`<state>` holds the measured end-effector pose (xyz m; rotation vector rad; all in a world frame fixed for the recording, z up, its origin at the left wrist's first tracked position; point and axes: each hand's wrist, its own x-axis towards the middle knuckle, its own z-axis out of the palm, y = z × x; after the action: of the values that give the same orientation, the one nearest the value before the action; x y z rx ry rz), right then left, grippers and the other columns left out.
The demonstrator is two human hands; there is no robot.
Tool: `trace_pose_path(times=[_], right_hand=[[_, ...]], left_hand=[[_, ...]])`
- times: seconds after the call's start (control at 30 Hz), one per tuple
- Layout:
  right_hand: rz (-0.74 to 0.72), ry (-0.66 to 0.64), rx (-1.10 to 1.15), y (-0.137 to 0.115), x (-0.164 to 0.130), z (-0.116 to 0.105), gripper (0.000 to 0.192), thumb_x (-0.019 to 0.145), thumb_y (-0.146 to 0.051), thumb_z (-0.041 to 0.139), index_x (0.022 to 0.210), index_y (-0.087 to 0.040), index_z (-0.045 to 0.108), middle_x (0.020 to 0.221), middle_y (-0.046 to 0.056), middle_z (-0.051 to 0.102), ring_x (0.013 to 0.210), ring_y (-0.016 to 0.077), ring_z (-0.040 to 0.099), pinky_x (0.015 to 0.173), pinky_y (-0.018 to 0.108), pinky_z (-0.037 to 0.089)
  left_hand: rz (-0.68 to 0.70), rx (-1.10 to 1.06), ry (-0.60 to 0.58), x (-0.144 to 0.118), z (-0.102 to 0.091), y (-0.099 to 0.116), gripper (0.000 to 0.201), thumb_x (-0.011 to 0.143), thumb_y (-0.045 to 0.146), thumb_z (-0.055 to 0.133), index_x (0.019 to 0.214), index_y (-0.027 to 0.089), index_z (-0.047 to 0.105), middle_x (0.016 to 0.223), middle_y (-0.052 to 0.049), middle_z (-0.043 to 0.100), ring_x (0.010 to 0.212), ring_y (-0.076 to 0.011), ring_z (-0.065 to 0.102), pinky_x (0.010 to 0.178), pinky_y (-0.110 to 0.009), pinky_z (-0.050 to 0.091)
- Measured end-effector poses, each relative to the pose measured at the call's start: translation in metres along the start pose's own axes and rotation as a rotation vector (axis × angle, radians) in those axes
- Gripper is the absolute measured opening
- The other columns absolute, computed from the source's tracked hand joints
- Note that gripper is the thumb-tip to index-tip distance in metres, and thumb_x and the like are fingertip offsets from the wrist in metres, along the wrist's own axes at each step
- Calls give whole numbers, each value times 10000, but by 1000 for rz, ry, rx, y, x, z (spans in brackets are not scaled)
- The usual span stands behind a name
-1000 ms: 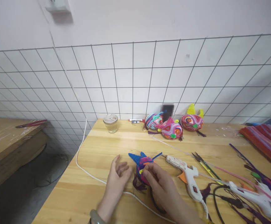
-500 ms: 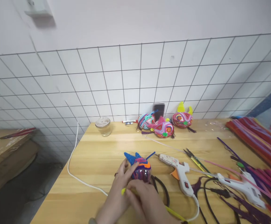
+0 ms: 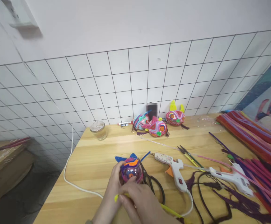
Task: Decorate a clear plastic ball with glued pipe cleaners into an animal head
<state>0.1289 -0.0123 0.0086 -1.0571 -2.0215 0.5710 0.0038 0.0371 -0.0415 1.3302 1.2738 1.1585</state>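
A round craft ball wrapped in pink, purple, orange and blue pipe cleaners, with blue points on top, rests on the wooden table. My left hand cups its left side. My right hand lies just below the ball and pinches a yellow pipe cleaner that runs from under my fingers off to the lower right. Black-handled scissors lie right beside the ball.
Two white glue guns lie to the right, with snips and loose purple pipe cleaners. Three finished craft balls stand by the grid wall, a glass jar at the back left. Red pipe cleaner bundles fill the right edge.
The view swung right. My left hand closed in on the ball and turned it. My right hand left the ball's top and took hold of a yellow pipe cleaner below it.
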Motion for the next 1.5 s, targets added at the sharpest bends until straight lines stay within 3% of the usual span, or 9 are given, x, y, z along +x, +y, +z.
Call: trace_pose_path(times=[0.1,0.17,0.3,0.5,0.7,0.9,1.03,1.2,1.5], right_hand=[[131,-1,117,7,5,-16,147,899,-199,467,873,-219,610,854,23,696,756,161,647,673,240,457],[222,52,156,18,8,-25,142,908,-226,476,824,-226,591,804,7,667,733,154,621,664,238,455],[314,158,156,51,10,-31,166,942,-258,422,864,-217,563,827,26,646,782,174,608,711,277,469],[326,206,135,72,8,-26,141,905,-248,473,818,-213,578,805,24,637,787,191,595,723,305,460],[262,240,150,69,7,-21,138,900,-233,491,795,-220,579,782,8,611,761,172,583,697,276,460],[188,274,181,56,6,-19,143,917,-216,486,792,-226,555,814,6,599,804,163,580,740,260,457],[139,281,201,44,4,-17,106,922,-199,489,863,-244,565,928,15,602,927,163,572,813,250,447],[100,297,210,42,1,-14,131,919,-156,502,901,-272,561,962,-4,566,944,136,547,836,213,425],[90,302,171,43,3,-15,131,906,-156,520,861,-263,581,910,3,555,876,151,556,793,229,442]], left_hand=[[-68,-171,-201,2,-10,11,649,681,377,757,1267,222,523,1374,-151,528,1218,-328,528,1001,-440,440],[-115,-208,-275,5,-17,18,617,714,388,738,1273,222,536,1379,-139,533,1271,-321,476,1051,-443,382],[-134,-233,-361,7,-25,26,528,750,336,724,1245,244,565,1325,-94,596,1222,-288,525,1062,-430,361],[-89,-195,-286,5,-14,29,486,728,311,745,1171,238,561,1205,-74,655,1105,-255,602,967,-372,443],[-57,-193,-196,6,-1,25,489,682,241,772,1109,224,533,1090,-55,669,1018,-234,627,922,-347,455],[-66,-231,-75,-3,-4,20,510,725,280,724,1159,213,465,1189,-92,612,1088,-239,587,962,-362,426],[-148,-382,-68,-13,-3,21,686,690,280,758,1276,203,411,1271,-128,581,1133,-250,572,990,-368,414],[-189,-545,-94,-19,1,31,629,675,259,780,1226,206,480,1231,-111,631,1130,-256,583,979,-364,427],[-193,-621,-104,-22,4,36,623,653,248,804,1204,226,515,1198,-89,662,1123,-255,590,982,-368,426]])
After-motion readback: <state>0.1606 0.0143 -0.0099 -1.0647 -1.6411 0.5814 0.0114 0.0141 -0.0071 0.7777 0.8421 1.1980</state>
